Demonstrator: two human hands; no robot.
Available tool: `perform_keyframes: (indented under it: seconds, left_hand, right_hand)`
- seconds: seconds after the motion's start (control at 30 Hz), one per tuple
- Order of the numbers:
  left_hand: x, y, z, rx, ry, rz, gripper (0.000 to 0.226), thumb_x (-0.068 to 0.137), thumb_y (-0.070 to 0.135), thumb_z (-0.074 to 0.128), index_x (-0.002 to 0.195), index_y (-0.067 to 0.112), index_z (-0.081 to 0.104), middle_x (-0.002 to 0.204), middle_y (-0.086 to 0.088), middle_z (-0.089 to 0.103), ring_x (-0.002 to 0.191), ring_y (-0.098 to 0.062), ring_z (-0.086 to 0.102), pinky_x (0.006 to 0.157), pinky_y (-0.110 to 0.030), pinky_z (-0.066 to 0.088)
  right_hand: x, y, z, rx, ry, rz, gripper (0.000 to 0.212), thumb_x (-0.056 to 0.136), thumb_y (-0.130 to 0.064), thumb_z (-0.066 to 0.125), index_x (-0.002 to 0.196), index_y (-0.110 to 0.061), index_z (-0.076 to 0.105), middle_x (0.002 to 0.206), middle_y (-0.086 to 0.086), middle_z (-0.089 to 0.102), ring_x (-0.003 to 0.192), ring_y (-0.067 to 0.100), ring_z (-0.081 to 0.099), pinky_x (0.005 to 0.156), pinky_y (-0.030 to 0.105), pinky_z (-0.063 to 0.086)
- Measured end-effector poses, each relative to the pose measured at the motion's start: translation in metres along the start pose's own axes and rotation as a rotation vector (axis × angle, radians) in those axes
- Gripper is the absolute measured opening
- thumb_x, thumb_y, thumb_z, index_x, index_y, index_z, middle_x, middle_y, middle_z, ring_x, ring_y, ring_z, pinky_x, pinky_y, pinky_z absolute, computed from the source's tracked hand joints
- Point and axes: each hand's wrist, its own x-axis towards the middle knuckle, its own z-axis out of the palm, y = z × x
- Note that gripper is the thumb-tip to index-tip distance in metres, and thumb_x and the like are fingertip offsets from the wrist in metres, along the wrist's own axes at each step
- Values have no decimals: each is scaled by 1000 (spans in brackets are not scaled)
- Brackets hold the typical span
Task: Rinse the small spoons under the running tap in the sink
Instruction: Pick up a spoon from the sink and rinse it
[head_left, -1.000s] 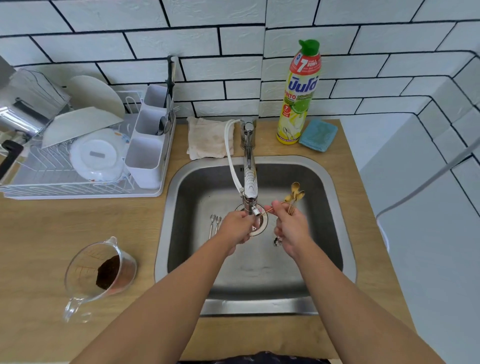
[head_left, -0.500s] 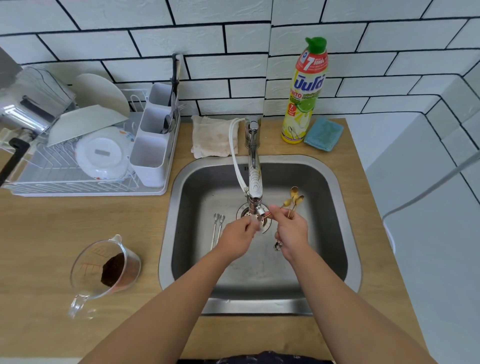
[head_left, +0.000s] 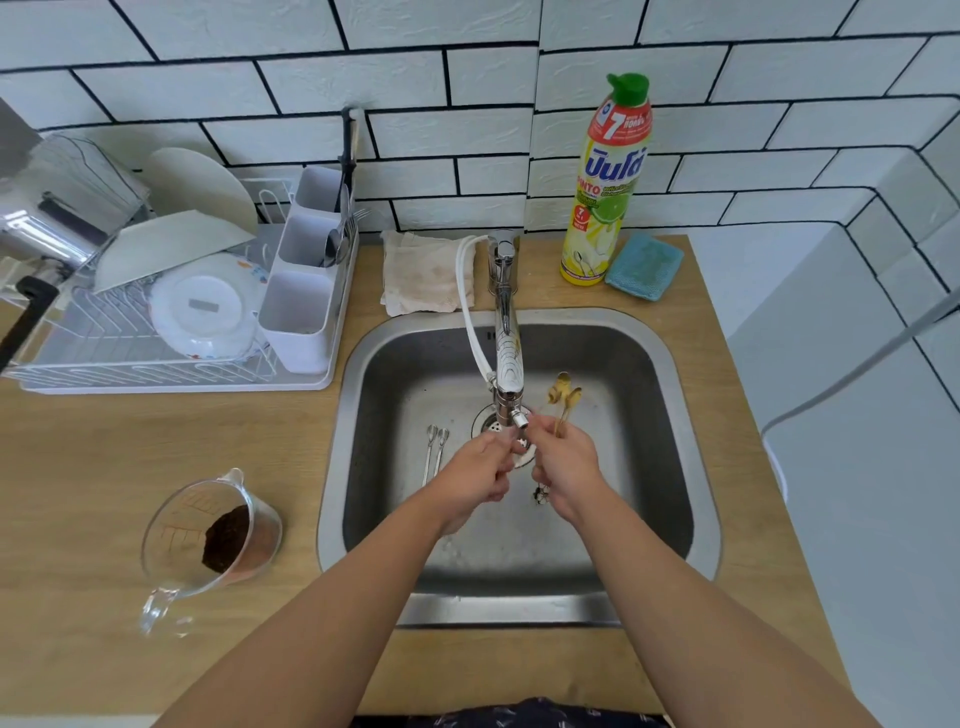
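Note:
Both hands are over the steel sink (head_left: 670, 374), just below the spout of the chrome tap (head_left: 508, 364). My right hand (head_left: 563, 467) is shut on a bunch of small gold spoons (head_left: 563, 397), whose bowls stick up past the fingers. My left hand (head_left: 480, 470) is closed, its fingertips meeting the right hand under the spout; what it pinches is hidden. Two small silver spoons (head_left: 435, 452) lie side by side on the sink floor, left of the drain (head_left: 485, 423). I cannot make out the water stream.
A dish rack (head_left: 171, 364) with plates and a cutlery holder (head_left: 304, 291) stands at the left. A glass measuring jug (head_left: 213, 535) with brown powder sits on the counter front left. Behind the sink are a folded cloth (head_left: 423, 275), a detergent bottle (head_left: 605, 182) and a blue sponge (head_left: 644, 265).
The hands stay together under the spout with the gold spoons, shifting only slightly. The silver spoons on the sink floor have not moved.

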Motion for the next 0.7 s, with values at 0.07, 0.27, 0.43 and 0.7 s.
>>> perform_keyframes:
  seconds: [0.07, 0.27, 0.43, 0.7]
  left_hand:
    - [-4, 1, -2, -62, 4, -36, 30, 106, 29, 39, 88, 17, 60, 58, 9, 34, 48, -9, 24, 49, -26, 20]
    - [-18, -13, -14, -57, 67, -167, 22, 97, 13, 34, 80, 12, 47, 52, 6, 30, 45, -12, 19, 44, -25, 16]
    - [-16, -17, -18, -97, 109, -185, 26, 99, 26, 36, 80, 14, 49, 53, 6, 29, 45, -12, 22, 49, -27, 20]
    - [-16, -23, -13, 296, 176, -103, 35, 101, 41, 30, 95, 20, 56, 95, 0, 57, 77, -14, 46, 70, -34, 40]
  right_hand:
    - [-3, 6, 0, -42, -118, 36, 16, 87, -15, 77, 77, -20, 67, 58, -5, 60, 39, 7, 30, 37, 22, 25]
    - [5, 8, -1, -29, 21, 52, 17, 92, -19, 74, 80, -17, 63, 69, 2, 72, 39, 8, 24, 38, 23, 21]
    - [-4, 20, 6, -159, -187, 57, 13, 82, -24, 84, 75, -21, 73, 60, -6, 65, 40, 6, 29, 37, 21, 26]
    - [-5, 22, 10, -146, -176, 55, 17, 78, -16, 86, 86, -16, 71, 55, -7, 57, 40, 6, 33, 36, 21, 27]
